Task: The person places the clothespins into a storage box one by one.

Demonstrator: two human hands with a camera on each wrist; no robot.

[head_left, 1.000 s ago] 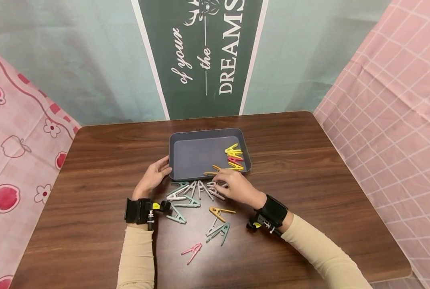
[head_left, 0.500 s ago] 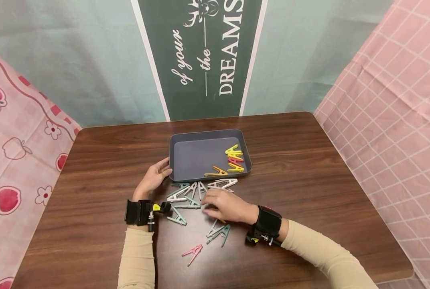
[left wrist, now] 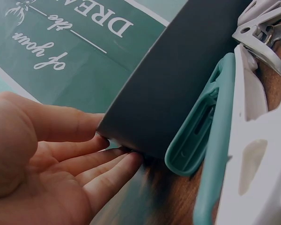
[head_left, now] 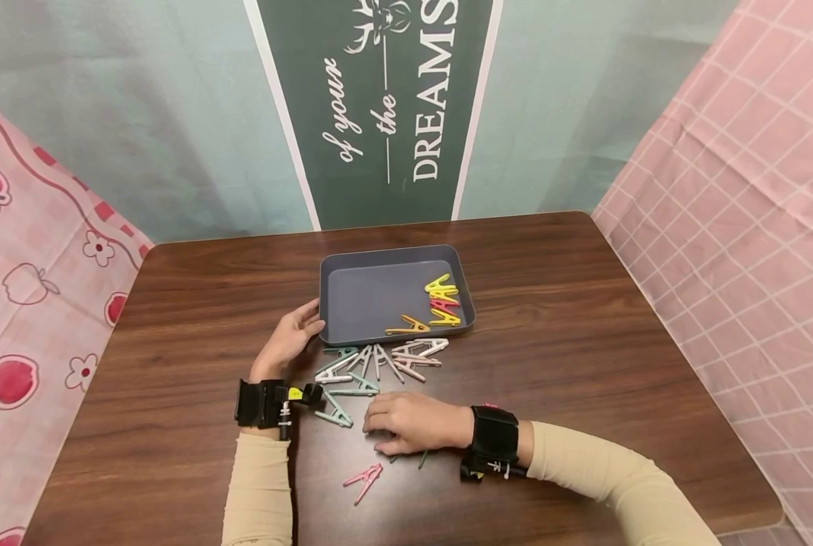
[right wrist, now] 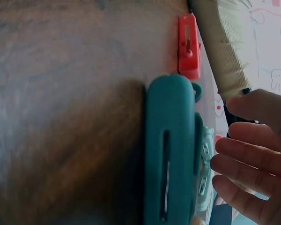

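Note:
My left hand [head_left: 289,339] rests at the near left corner of a grey tray [head_left: 365,296], thumb and straight fingers touching the corner. In the left wrist view a teal clothespin [left wrist: 187,145] and a white clothespin [left wrist: 267,197] lie close by the tray wall. Over the tabletop my right hand [head_left: 413,422] hovers with loosely bent fingers, nothing held. It covers most of a green clothespin [right wrist: 171,140], which looms large in the right wrist view, and hides other pins beneath it. Just in front lies a pink clothespin [head_left: 371,473].
Inside the tray, an orange clothespin [head_left: 416,326] lies by the near wall, and a yellow clothespin [head_left: 444,317] is among several yellow and red ones on the right. Several white, pale pink and green clothespins, including a light green one [head_left: 340,418], are spread before the tray.
My right hand has left the orange clothespin in the tray and drawn back toward me over the table, covering another orange pin there. The left hand stays at the tray corner.

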